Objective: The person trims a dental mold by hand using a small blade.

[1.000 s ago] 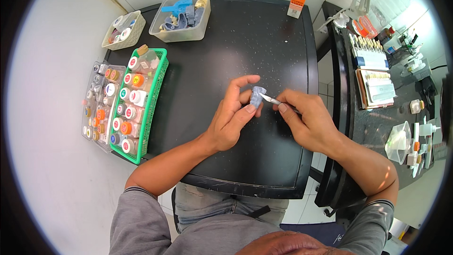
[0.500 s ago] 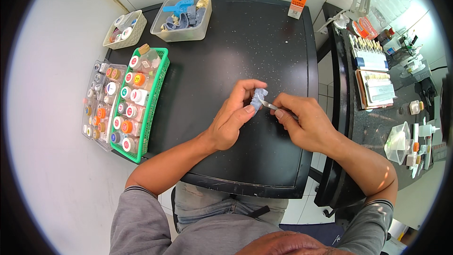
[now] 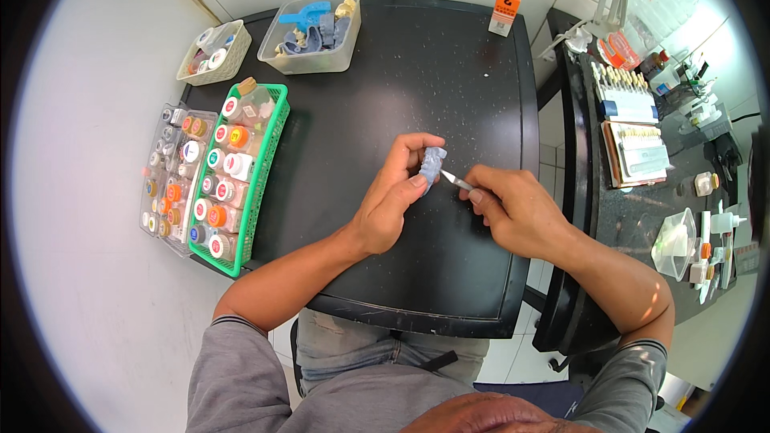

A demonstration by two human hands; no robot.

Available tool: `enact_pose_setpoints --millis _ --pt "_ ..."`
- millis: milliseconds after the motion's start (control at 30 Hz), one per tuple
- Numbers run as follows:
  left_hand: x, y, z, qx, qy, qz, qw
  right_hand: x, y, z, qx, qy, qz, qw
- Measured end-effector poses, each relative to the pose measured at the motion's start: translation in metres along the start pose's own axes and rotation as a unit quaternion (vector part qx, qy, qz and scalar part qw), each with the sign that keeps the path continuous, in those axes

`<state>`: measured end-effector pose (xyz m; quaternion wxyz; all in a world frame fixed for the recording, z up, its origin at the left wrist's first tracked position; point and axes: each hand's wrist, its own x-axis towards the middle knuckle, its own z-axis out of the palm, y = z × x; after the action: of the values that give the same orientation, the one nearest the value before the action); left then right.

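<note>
My left hand (image 3: pixel 386 207) holds a small grey-blue dental impression piece (image 3: pixel 431 162) between thumb and curled fingers over the black table. My right hand (image 3: pixel 517 215) grips a thin silver knife (image 3: pixel 455 180), its blade pointing left, at or very near the piece's right side; contact is hard to tell. Small pale flecks lie on the tabletop (image 3: pixel 433 72) beyond my hands.
Left: a green basket (image 3: pixel 278 120) and clear tray (image 3: pixel 148 172) of bottles, a beige basket (image 3: pixel 192 76). Back: a tub (image 3: pixel 310 60) of molds, an orange box (image 3: pixel 505 2). Right: a side counter (image 3: pixel 609 232) with tooth shade guides (image 3: pixel 630 152), bottles and a clear container (image 3: pixel 674 244).
The piece in my left hand has moved slightly left and turned a little. My right hand and the knife have shifted a little downward, the blade now lower along the piece's side.
</note>
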<state>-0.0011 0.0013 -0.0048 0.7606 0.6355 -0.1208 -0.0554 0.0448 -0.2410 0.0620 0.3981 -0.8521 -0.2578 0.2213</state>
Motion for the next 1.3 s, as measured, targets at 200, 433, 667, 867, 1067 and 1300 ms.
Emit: enact_pose_setpoints --millis 200,433,667,867,1067,1300 --pt "-0.001 0.004 0.002 0.018 0.002 0.007 1.0 -0.001 -0.001 0.002 0.014 0.045 -0.026 0.999" --pt "0.0 0.002 0.004 0.012 0.006 0.021 1.0 -0.004 -0.008 -0.001 -0.015 0.046 -0.058 0.997" --pt "-0.001 0.004 0.003 0.026 0.002 0.012 1.0 -0.005 -0.011 0.001 -0.028 0.081 -0.078 0.993" --pt "0.0 0.005 0.003 0.057 0.001 0.027 0.998 -0.003 -0.006 0.003 -0.008 0.165 -0.102 0.981" --pt "-0.002 0.008 0.002 0.072 0.0 0.016 0.997 -0.002 -0.003 0.003 0.005 0.178 -0.133 0.975" --pt "-0.002 0.003 0.005 0.033 -0.001 0.025 0.999 -0.003 -0.001 0.004 0.047 0.14 -0.112 0.983"
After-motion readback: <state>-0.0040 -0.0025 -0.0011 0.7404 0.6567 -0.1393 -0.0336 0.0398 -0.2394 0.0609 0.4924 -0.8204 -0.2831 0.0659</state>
